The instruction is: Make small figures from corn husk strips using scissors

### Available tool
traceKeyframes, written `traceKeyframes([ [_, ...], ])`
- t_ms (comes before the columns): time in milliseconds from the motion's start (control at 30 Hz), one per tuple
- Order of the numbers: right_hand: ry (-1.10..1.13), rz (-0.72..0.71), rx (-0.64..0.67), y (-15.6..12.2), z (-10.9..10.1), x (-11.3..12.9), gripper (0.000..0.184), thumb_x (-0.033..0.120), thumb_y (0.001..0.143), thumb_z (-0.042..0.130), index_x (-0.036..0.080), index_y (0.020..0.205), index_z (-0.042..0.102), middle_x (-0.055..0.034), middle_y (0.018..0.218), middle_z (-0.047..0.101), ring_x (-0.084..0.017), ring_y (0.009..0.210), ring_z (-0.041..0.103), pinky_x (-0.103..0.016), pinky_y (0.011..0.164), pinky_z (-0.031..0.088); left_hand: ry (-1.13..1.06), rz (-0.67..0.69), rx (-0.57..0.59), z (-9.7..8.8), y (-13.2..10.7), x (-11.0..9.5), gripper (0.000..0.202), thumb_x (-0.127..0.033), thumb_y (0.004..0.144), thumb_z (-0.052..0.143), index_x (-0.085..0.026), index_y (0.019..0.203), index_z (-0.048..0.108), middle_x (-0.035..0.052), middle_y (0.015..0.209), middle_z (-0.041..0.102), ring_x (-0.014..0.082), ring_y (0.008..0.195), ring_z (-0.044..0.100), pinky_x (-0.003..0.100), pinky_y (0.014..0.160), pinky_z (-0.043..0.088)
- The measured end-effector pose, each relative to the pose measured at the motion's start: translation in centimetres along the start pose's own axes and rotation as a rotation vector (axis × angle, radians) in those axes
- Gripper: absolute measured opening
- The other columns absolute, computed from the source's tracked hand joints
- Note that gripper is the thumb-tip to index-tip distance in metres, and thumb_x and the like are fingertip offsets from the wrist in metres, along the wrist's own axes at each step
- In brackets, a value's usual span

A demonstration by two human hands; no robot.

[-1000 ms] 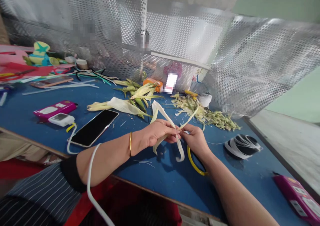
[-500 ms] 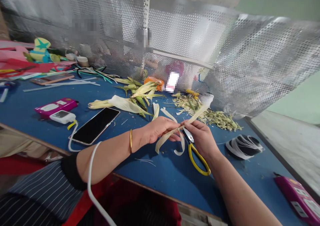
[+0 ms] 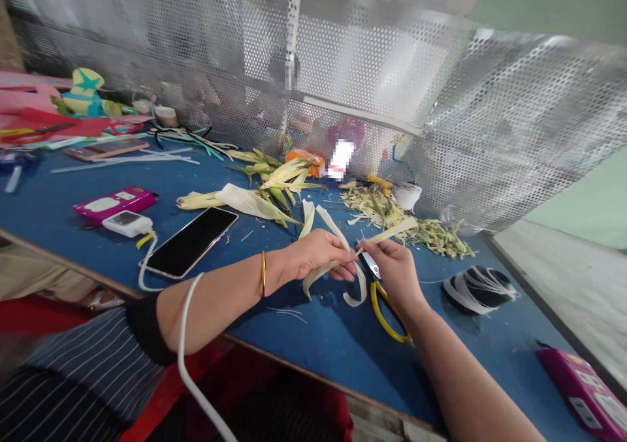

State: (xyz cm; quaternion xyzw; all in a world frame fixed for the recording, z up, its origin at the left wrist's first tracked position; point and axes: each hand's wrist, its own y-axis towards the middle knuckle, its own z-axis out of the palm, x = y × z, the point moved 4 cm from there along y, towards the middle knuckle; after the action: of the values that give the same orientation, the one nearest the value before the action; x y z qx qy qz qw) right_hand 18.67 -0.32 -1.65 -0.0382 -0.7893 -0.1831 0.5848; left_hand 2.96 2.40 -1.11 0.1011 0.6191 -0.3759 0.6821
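Observation:
Pale strips of corn husk (image 3: 318,277) are pinched in my left hand (image 3: 323,254), with loose ends curling down below the fingers and another end rising behind. My right hand (image 3: 393,266) pinches the same bundle close by, and a straight strip points up and to the right from its fingertips. Beneath my right hand lie scissors with yellow handles (image 3: 389,318), their blades partly hidden by the fingers. Behind my left hand are whole green and cream corn husks (image 3: 249,202). Beyond my right hand spreads a pile of small husk pieces (image 3: 392,212).
A black phone (image 3: 193,241) and a magenta device (image 3: 115,205) lie to the left on the blue table (image 3: 313,363). At right are a spool of white thread (image 3: 477,290) and another magenta device (image 3: 585,386). A perforated metal screen (image 3: 362,70) stands behind. A white cable (image 3: 183,344) crosses my left arm.
The long strip at my right hand has swung lower, away from the white bag behind it. My hands stay close together, still pinching the husk. The whole view has shifted slightly.

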Motion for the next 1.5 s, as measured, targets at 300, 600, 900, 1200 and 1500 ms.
traceKeyframes([
  [300, -0.517, -0.524, -0.033, -0.6, -0.8, 3.7, 0.027, 0.040, 0.090, 0.056, 0.023, 0.078, 0.073, -0.0063, 0.091, 0.068, -0.022, 0.090, 0.062, -0.037, 0.085, 0.044, 0.170, 0.041, 0.005, 0.8, -0.1, 0.2, 0.020, -0.030, 0.077, 0.070, -0.012, 0.069, 0.068, 0.0071, 0.068, 0.072, 0.0151, 0.057, 0.068, 0.024, 0.058, 0.053],
  [600, -0.201, -0.444, -0.009, -2.0, 0.3, 3.8, 0.011, 0.028, 0.084, 0.065, 0.023, 0.075, 0.068, -0.0021, 0.078, 0.066, -0.019, 0.074, 0.059, -0.032, 0.070, 0.045, 0.272, 0.072, -0.055, 1.2, 0.4, 1.4, 0.025, -0.028, 0.076, 0.068, -0.016, 0.055, 0.063, 0.0013, 0.050, 0.063, 0.0139, 0.048, 0.063, 0.022, 0.050, 0.048],
  [900, -0.980, -1.234, 0.222, -5.4, 2.8, 5.9, 0.021, 0.013, 0.094, 0.045, 0.017, 0.086, 0.065, -0.0047, 0.071, 0.064, -0.018, 0.066, 0.053, -0.034, 0.067, 0.033, -0.212, 0.010, -0.160, -1.0, 0.8, -0.1, 0.016, -0.021, 0.079, 0.062, -0.011, 0.069, 0.069, 0.0032, 0.064, 0.067, 0.0072, 0.051, 0.055, 0.018, 0.043, 0.036],
  [1200, -1.046, -1.223, 0.352, -4.7, 3.1, 4.9, 0.021, 0.019, 0.097, 0.045, 0.013, 0.098, 0.065, -0.0066, 0.079, 0.065, -0.019, 0.076, 0.057, -0.035, 0.073, 0.037, -0.522, -0.063, -0.188, -1.3, 0.9, -0.5, 0.016, -0.015, 0.088, 0.057, -0.011, 0.076, 0.067, 0.0070, 0.071, 0.070, 0.0105, 0.064, 0.065, 0.017, 0.059, 0.051],
  [1500, -1.003, -1.209, 0.186, -5.9, 4.4, 5.2, 0.025, 0.007, 0.092, 0.047, 0.019, 0.100, 0.067, -0.0064, 0.085, 0.066, -0.020, 0.081, 0.058, -0.037, 0.085, 0.039, -0.390, 0.148, -0.107, 0.3, 0.4, -0.1, 0.014, -0.010, 0.076, 0.065, -0.013, 0.063, 0.063, 0.0007, 0.060, 0.061, 0.0073, 0.053, 0.056, 0.016, 0.049, 0.043],
])
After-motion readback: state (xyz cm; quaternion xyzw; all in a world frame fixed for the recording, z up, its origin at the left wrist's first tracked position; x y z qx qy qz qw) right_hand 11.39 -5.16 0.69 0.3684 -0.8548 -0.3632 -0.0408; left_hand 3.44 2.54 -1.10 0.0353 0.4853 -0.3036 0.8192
